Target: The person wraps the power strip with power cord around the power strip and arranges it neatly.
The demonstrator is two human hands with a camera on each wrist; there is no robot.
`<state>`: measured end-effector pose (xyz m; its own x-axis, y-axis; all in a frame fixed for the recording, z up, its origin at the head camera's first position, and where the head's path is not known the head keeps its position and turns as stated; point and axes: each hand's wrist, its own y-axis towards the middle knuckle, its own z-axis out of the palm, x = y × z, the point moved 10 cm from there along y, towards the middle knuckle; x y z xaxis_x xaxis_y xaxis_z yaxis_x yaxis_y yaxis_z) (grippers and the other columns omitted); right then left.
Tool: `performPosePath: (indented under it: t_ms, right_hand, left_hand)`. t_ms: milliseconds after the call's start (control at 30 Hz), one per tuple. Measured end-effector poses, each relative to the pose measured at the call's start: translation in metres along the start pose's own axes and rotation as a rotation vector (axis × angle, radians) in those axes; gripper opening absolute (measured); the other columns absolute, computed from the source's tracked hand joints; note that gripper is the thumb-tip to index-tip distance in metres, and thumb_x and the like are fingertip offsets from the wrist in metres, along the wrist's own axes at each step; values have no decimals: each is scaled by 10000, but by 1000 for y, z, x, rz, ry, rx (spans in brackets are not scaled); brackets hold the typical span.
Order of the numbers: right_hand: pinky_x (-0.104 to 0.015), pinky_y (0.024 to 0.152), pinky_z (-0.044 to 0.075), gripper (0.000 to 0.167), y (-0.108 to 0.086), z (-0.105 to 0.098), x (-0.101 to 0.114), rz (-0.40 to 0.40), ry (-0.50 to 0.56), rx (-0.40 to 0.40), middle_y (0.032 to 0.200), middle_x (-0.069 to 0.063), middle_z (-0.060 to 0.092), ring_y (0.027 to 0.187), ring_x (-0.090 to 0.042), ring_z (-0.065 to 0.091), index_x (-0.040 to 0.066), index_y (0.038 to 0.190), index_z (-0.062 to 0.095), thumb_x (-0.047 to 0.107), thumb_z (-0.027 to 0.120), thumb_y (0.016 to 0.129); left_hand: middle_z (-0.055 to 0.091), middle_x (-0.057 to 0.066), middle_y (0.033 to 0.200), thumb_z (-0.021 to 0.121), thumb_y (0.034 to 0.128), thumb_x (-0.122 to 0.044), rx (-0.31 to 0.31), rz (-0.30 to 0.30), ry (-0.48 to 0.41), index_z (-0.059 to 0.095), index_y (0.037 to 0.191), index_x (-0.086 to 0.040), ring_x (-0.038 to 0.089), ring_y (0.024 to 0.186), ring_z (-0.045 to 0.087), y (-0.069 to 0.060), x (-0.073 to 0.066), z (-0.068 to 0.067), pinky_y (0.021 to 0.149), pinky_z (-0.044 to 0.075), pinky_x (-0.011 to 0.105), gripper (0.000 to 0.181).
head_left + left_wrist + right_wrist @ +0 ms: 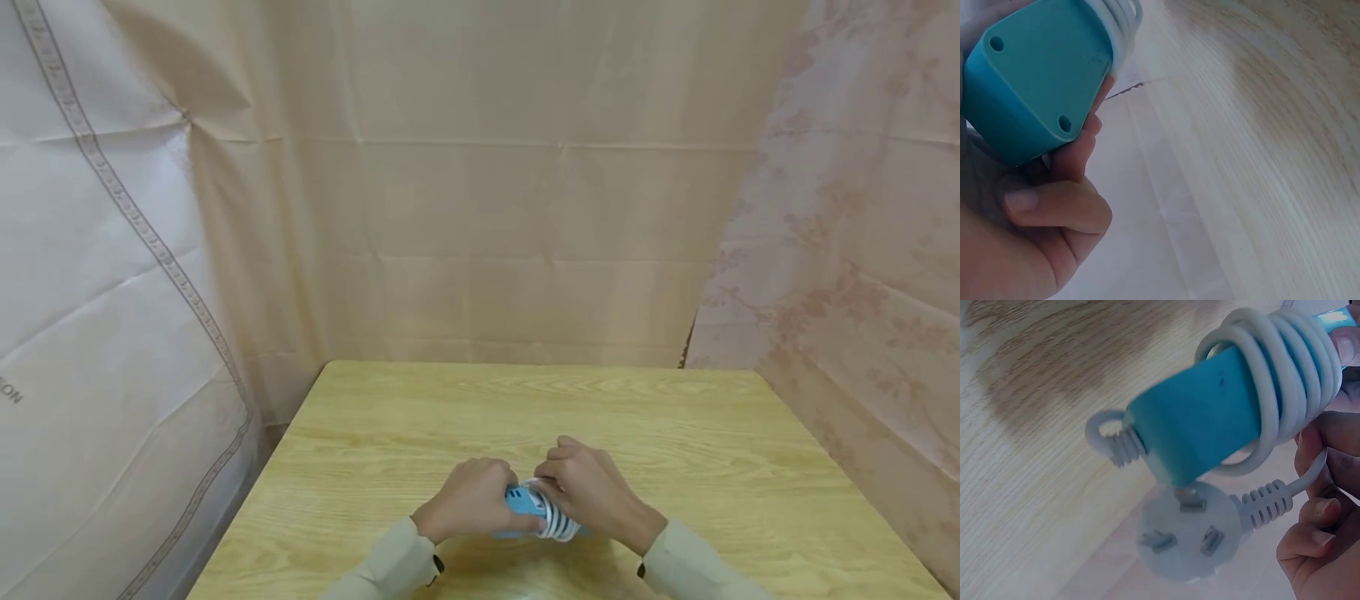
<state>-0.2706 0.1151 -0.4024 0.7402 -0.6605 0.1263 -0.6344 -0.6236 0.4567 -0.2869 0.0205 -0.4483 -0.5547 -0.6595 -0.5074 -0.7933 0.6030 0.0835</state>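
A blue power strip [525, 500] with a white cord [557, 523] wound round it in several loops is held above the table, low in the head view. My left hand [472, 500] grips its left end. The left wrist view shows its flat underside [1047, 69] with two round holes. My right hand [588, 487] is at the wound cord; in the right wrist view its curled fingers [1313, 540] pinch the cord close to the plug. The white three-pin plug [1188, 531] hangs below the strip, pins facing the camera. My palms are mostly hidden in the head view.
The wooden table [360, 450] spreads out under both hands, its far edge against a beige curtain [480, 208]. A white cloth [97, 292] hangs on the left, and a pinkish floral cloth [862, 275] hangs along the right side.
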Motion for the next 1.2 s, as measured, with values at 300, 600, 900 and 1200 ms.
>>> performPosePath:
  t_ms: [300, 600, 900, 1200]
  right_hand:
    - [-144, 525, 367, 86, 2, -5, 5, 6, 16, -34, 739, 134, 627, 647, 12, 365, 157, 874, 807, 225, 789, 924]
    - [-154, 517, 361, 96, 4, -10, 11, 39, 57, -35, 758, 111, 655, 645, 10, 380, 119, 929, 811, 206, 773, 940]
    - [-144, 526, 369, 88, 5, -11, 14, 29, 88, -62, 753, 120, 644, 660, 18, 387, 110, 930, 814, 194, 806, 907]
    - [-142, 537, 391, 61, 5, -12, 13, 33, 112, -90, 769, 121, 657, 676, 22, 417, 126, 902, 808, 182, 791, 921]
  left_hand:
    - [407, -118, 534, 702, 855, -669, -110, -34, 168, 504, 596, -231, 47, 448, 344, -1, 6, -9, 390, 289, 221, 546]
    - [429, -108, 600, 699, 858, -635, -202, -46, 278, 488, 607, -231, 46, 490, 369, -1, 6, -15, 409, 328, 224, 520]
    - [420, -111, 601, 676, 866, -662, -202, -59, 277, 476, 613, -231, 44, 497, 362, 2, 7, -16, 421, 335, 224, 539]
    - [425, -114, 589, 669, 880, -664, -181, -34, 266, 494, 618, -229, 41, 485, 360, 2, 5, -14, 418, 335, 220, 537]
